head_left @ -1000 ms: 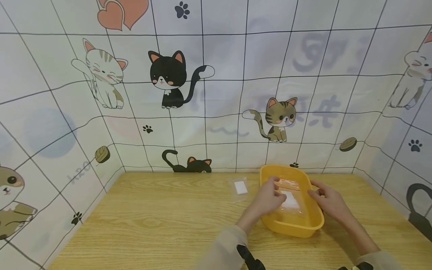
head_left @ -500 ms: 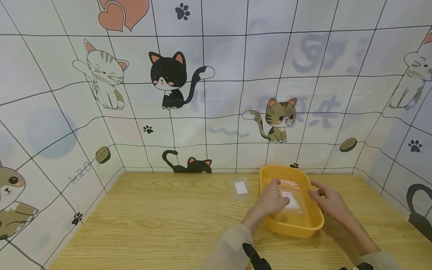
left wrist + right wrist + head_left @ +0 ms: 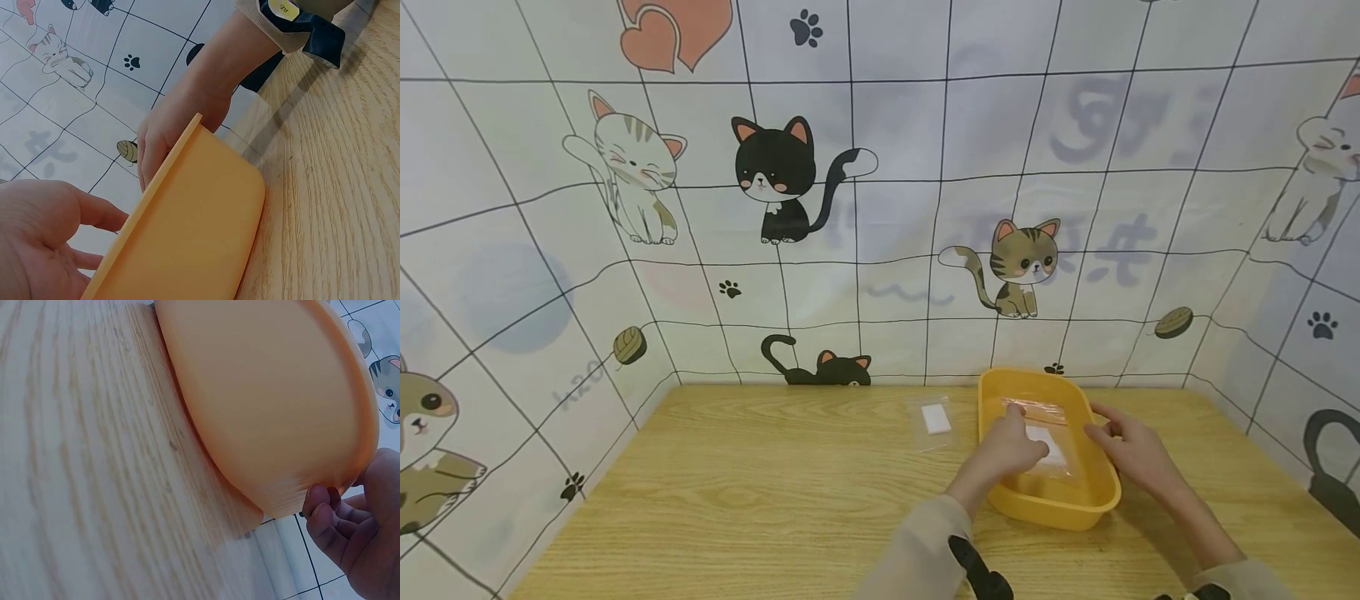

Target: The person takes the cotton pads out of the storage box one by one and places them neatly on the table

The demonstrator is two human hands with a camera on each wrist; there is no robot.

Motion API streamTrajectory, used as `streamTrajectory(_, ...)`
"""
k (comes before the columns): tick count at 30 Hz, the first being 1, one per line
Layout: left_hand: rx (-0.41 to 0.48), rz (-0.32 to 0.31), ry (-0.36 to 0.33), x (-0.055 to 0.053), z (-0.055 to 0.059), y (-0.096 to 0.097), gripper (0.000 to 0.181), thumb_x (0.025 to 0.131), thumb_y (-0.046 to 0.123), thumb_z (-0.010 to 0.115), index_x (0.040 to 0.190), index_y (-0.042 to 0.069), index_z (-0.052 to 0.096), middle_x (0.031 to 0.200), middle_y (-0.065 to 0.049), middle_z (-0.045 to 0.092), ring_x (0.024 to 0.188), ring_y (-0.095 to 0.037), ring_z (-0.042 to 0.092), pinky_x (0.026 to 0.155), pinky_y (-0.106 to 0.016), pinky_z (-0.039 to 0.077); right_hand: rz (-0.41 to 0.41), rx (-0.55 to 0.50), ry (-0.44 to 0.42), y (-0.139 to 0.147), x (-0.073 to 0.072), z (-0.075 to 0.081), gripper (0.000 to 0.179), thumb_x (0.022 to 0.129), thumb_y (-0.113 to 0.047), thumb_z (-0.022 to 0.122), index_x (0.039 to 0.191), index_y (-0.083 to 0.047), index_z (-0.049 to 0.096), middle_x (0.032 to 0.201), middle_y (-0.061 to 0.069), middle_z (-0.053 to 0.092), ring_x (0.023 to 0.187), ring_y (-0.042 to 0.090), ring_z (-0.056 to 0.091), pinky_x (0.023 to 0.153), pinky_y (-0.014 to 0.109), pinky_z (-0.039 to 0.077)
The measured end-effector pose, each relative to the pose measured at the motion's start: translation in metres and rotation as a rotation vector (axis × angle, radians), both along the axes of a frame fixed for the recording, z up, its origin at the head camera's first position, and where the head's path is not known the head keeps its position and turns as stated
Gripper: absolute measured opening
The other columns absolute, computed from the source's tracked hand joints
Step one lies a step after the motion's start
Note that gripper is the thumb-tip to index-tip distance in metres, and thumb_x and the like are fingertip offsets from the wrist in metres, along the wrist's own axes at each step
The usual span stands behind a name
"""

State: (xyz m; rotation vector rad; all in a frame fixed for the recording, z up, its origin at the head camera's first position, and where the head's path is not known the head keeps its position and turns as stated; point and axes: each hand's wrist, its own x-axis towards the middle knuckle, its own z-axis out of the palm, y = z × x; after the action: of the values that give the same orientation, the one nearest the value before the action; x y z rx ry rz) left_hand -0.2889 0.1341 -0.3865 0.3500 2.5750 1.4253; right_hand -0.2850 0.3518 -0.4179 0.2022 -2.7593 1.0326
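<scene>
A yellow plastic basin (image 3: 1052,512) stands on the wooden table at the right in the head view. Inside it lies a clear zip bag with a flat white piece (image 3: 1051,452), partly covered by my left hand (image 3: 1009,446). That hand reaches over the basin's left rim, its thumb and forefinger extended at the bag; its other fingers are mostly hidden. At the right rim, my right hand (image 3: 1135,450) pinches the basin wall, with curled fingers against the outside in the right wrist view. Left of the basin, another clear bag with a white piece (image 3: 936,419) lies flat.
The wooden table (image 3: 760,483) stretches off to the left. A white sheet printed with grid lines and cartoon cats (image 3: 786,179) hangs behind and along both sides. The basin's far end sits close to the back sheet.
My left hand has shifted slightly right and toward me inside the basin, over the bag. The bag, the basin and my right hand have stayed about where they were.
</scene>
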Motion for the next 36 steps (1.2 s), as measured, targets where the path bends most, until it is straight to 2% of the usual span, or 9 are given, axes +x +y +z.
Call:
streamTrajectory(6, -0.007, 0.020, -0.052, 0.000, -0.002, 0.003, 0.063, 0.085, 0.014, 0.073, 0.141, 0.004, 0.046, 0.103, -0.009, 0.059, 0.079, -0.020, 0.050, 0.072, -0.031, 0.046, 0.004, -0.008, 0.000, 0.000, 0.002, 0.001, 0.058, 0.105, -0.025, 0.055, 0.143, 0.015, 0.040, 0.085, 0.009, 0.062, 0.062, 0.011, 0.052, 0.052, 0.025, 0.046)
streamTrajectory(10, -0.010, 0.034, -0.099, 0.000, -0.003, 0.004, 0.072, 0.085, 0.015, 0.072, 0.147, 0.002, 0.040, 0.109, -0.012, 0.058, 0.089, -0.023, 0.051, 0.082, -0.034, 0.048, 0.006, -0.018, -0.007, 0.000, 0.002, 0.001, 0.058, 0.105, -0.026, 0.055, 0.144, 0.015, 0.039, 0.085, 0.009, 0.062, 0.061, 0.012, 0.052, 0.052, 0.026, 0.046)
streamTrajectory(13, 0.017, 0.042, -0.122, -0.001, -0.002, 0.004, 0.076, 0.084, 0.013, 0.070, 0.151, 0.000, 0.036, 0.112, -0.014, 0.055, 0.094, -0.025, 0.051, 0.084, -0.035, 0.046, 0.003, -0.016, -0.009, -0.001, 0.002, 0.001, 0.059, 0.105, -0.027, 0.055, 0.144, 0.014, 0.040, 0.086, 0.010, 0.062, 0.063, 0.012, 0.053, 0.053, 0.026, 0.046)
streamTrajectory(15, 0.027, 0.048, -0.134, -0.001, -0.002, 0.004, 0.078, 0.084, 0.012, 0.069, 0.152, 0.000, 0.034, 0.105, -0.013, 0.053, 0.091, -0.025, 0.050, 0.080, -0.036, 0.044, 0.001, -0.013, -0.008, -0.001, 0.002, 0.001, 0.058, 0.105, -0.026, 0.055, 0.144, 0.014, 0.040, 0.087, 0.010, 0.062, 0.063, 0.012, 0.053, 0.053, 0.026, 0.047)
streamTrajectory(18, 0.037, 0.053, -0.141, -0.001, -0.001, 0.004, 0.079, 0.085, 0.011, 0.068, 0.154, 0.000, 0.031, 0.087, -0.010, 0.051, 0.075, -0.023, 0.047, 0.070, -0.034, 0.041, 0.003, -0.013, -0.010, -0.001, 0.001, 0.001, 0.058, 0.105, -0.026, 0.055, 0.144, 0.014, 0.040, 0.087, 0.010, 0.062, 0.063, 0.013, 0.054, 0.053, 0.026, 0.047)
streamTrajectory(22, 0.043, 0.069, -0.147, -0.002, -0.001, 0.006, 0.076, 0.087, 0.010, 0.065, 0.154, -0.001, 0.031, 0.066, -0.004, 0.039, 0.055, -0.019, 0.034, 0.056, -0.032, 0.033, 0.006, -0.020, -0.014, -0.001, 0.001, 0.001, 0.058, 0.105, -0.026, 0.055, 0.145, 0.013, 0.039, 0.086, 0.010, 0.062, 0.063, 0.013, 0.054, 0.053, 0.026, 0.048)
streamTrajectory(26, 0.047, 0.095, -0.156, -0.004, -0.002, 0.007, 0.073, 0.087, 0.009, 0.065, 0.152, -0.001, 0.033, 0.058, -0.001, 0.035, 0.046, -0.015, 0.028, 0.048, -0.029, 0.028, 0.004, -0.017, -0.010, -0.001, 0.000, 0.001, 0.058, 0.105, -0.025, 0.055, 0.144, 0.014, 0.040, 0.084, 0.009, 0.061, 0.063, 0.013, 0.053, 0.053, 0.026, 0.047)
streamTrajectory(34, 0.084, 0.115, -0.184, -0.004, -0.005, 0.010, 0.077, 0.087, 0.004, 0.065, 0.154, -0.004, 0.028, 0.053, 0.001, 0.032, 0.043, -0.017, 0.032, 0.043, -0.026, 0.031, 0.003, -0.023, -0.005, -0.001, 0.001, -0.001, 0.057, 0.105, -0.025, 0.056, 0.144, 0.014, 0.041, 0.083, 0.009, 0.060, 0.061, 0.013, 0.053, 0.052, 0.026, 0.047)
streamTrajectory(36, 0.090, 0.117, -0.195, -0.004, -0.005, 0.011, 0.077, 0.088, 0.005, 0.066, 0.155, -0.004, 0.028, 0.057, -0.001, 0.037, 0.043, -0.017, 0.033, 0.044, -0.027, 0.033, 0.003, -0.024, -0.003, 0.000, 0.001, -0.001, 0.057, 0.105, -0.025, 0.056, 0.144, 0.014, 0.041, 0.083, 0.009, 0.060, 0.062, 0.013, 0.053, 0.052, 0.026, 0.047)
